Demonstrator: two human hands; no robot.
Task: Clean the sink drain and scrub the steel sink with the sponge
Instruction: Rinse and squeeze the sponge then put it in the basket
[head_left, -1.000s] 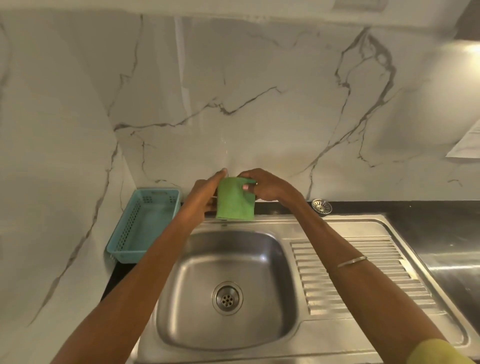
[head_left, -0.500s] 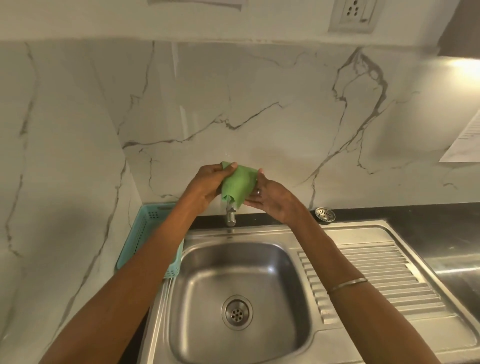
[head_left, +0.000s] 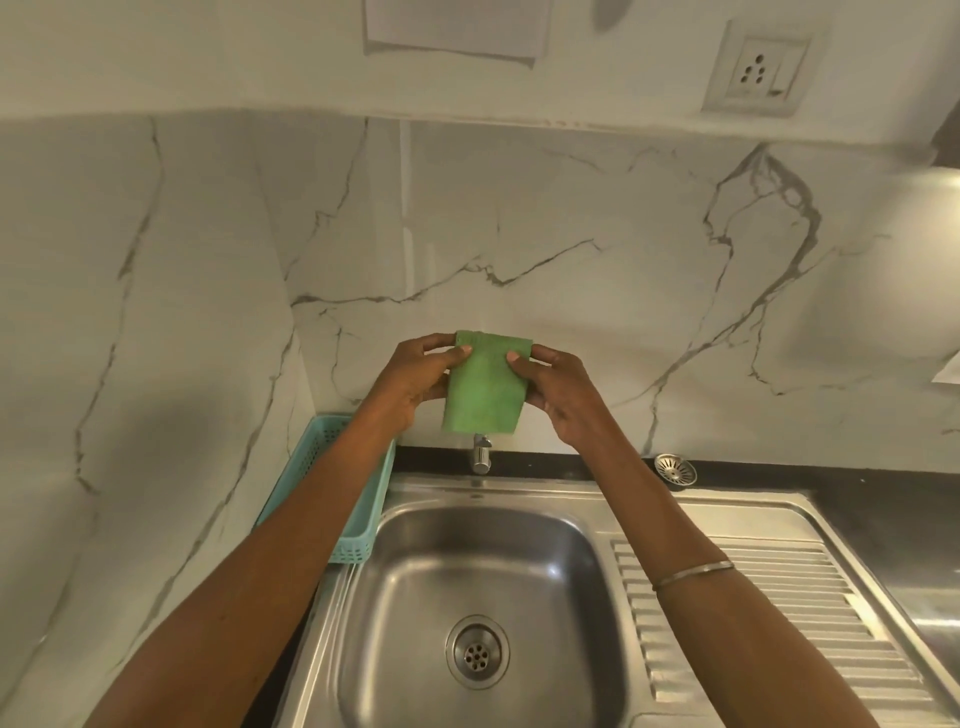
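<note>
Filling the back of the view is a white marble wall (head_left: 519, 249) with grey veins, and above it a plain painted strip that carries a power socket (head_left: 758, 67) at the upper right and a sheet of paper (head_left: 452, 26) at the top centre. Below the wall lies a black counter (head_left: 883, 499), and set into it is the steel sink (head_left: 483, 582), a deep basin with a ribbed draining board (head_left: 769, 613) on its right side. A turquoise plastic basket (head_left: 363, 519) stands at the sink's left rim, partly hidden by the left forearm. The round drain (head_left: 477, 651), with its ring of small holes, sits low in the basin floor. Behind the basin a short metal tap (head_left: 481, 454) stands on the counter edge. A loose metal strainer (head_left: 674, 469) rests on the counter near the wall, to the right of the tap. Up in the air, over the tap and in front of the wall, hangs the green sponge (head_left: 483, 387), flat and upright. The left hand (head_left: 415, 379) pinches its upper left edge between thumb and fingers, and the right hand (head_left: 561, 395) pinches its upper right edge likewise. A thin bangle (head_left: 693, 574) circles the right forearm.
</note>
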